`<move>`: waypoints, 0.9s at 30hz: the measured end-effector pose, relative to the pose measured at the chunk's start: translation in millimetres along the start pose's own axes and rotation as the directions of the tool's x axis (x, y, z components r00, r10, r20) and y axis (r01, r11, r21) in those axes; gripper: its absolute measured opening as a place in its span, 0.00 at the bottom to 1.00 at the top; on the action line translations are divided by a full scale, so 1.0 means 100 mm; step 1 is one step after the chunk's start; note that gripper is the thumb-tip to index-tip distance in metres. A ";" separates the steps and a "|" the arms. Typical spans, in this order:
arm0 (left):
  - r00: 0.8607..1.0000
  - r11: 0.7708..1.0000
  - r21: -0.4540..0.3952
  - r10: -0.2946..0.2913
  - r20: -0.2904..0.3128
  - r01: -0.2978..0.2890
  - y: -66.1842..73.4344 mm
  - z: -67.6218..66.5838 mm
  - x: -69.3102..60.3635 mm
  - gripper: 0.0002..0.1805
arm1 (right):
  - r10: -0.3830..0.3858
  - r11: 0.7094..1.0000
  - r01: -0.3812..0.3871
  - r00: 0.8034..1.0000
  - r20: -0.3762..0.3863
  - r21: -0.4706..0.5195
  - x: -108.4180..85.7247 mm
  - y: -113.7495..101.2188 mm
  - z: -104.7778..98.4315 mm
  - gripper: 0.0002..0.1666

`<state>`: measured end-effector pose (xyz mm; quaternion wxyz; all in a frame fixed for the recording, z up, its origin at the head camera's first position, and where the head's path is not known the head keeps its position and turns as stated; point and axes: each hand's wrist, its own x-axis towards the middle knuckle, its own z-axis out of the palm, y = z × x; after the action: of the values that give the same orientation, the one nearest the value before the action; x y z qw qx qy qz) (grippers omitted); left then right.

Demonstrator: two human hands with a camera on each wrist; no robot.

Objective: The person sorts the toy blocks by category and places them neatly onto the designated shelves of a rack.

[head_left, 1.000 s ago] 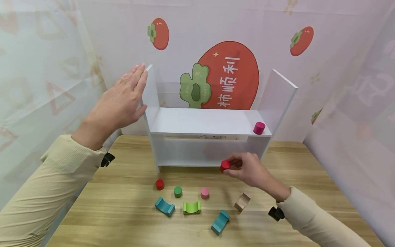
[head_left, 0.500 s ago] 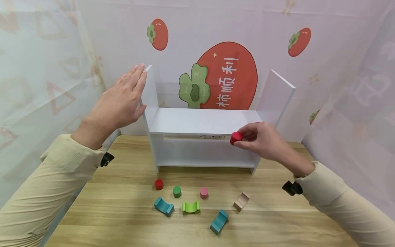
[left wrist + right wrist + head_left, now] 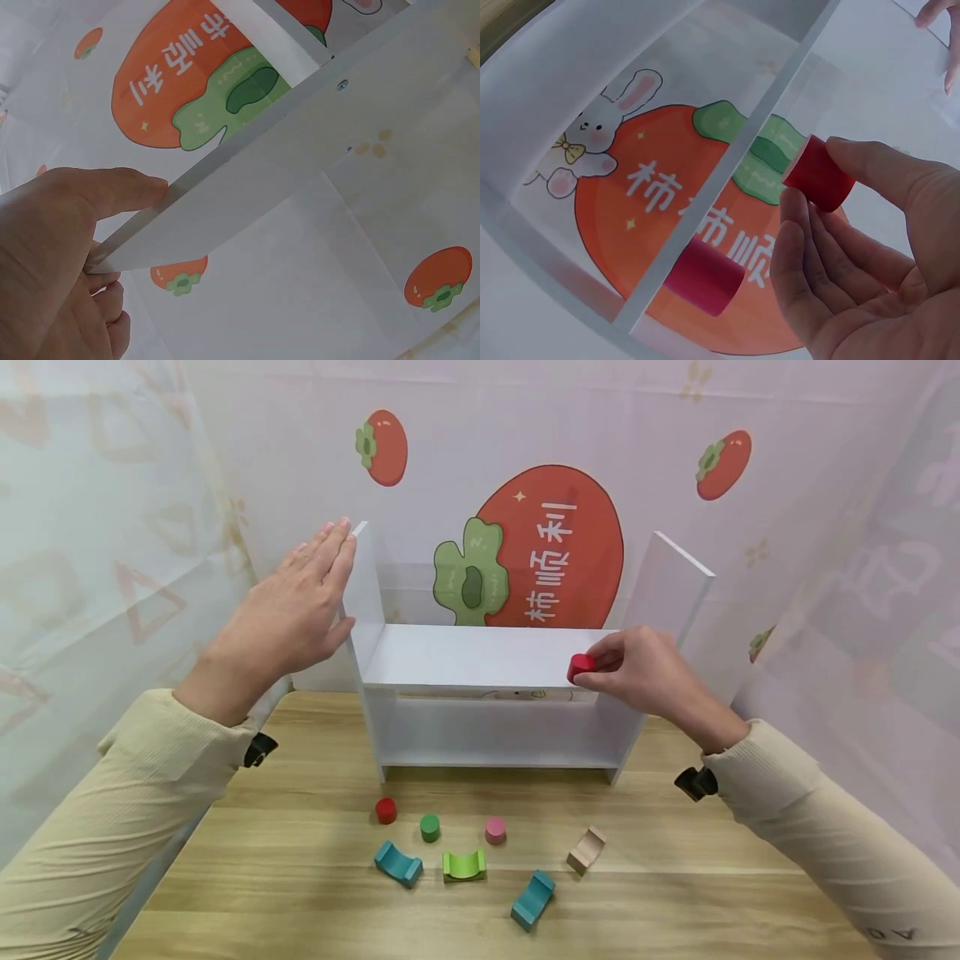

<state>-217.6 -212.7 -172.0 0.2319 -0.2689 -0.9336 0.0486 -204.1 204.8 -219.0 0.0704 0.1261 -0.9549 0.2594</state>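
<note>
The upper board spans between the left panel and the right panel, with its front edge facing the person and open air above it up to the panel tops. Most of its length lies left of the right hand.

Those fingers are closed on a red cylinder, thumb on one side, fingertips on the other. It is at the front edge of the board, near the right end; whether it touches cannot be told. The wrist view shows a magenta cylinder standing on the board, well apart from the red one.

The left hand has straight fingers laid together and its thumb spread, touching the left panel's front edge.

On the tabletop, in front of the shelf, three small cylinders and four curved blocks lie with gaps between them.
</note>
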 end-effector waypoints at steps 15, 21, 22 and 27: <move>1.000 1.000 0.001 -0.005 0.012 0.005 -0.01 0.01 0.00 0.50 | 0.022 1.000 -0.023 0.999 -0.036 -0.013 0.10 0.06 0.16 0.19; 1.000 1.000 0.003 -0.005 0.010 0.005 -0.01 0.01 0.00 0.50 | 0.000 1.000 0.001 0.999 -0.039 0.022 0.10 0.06 0.22 0.16; 1.000 1.000 0.003 -0.004 0.010 0.004 -0.01 0.01 0.00 0.50 | 0.000 1.000 0.001 0.999 -0.040 0.026 0.10 0.06 0.23 0.15; 1.000 1.000 0.000 -0.001 0.015 0.001 -0.02 0.00 0.00 0.50 | -0.002 1.000 0.003 0.999 -0.046 0.019 0.12 0.07 0.24 0.16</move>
<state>-218.7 -214.1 -171.6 0.2250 -0.2680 -0.9354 0.0503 -218.9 196.0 -240.1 0.0913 0.1220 -0.9503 0.2714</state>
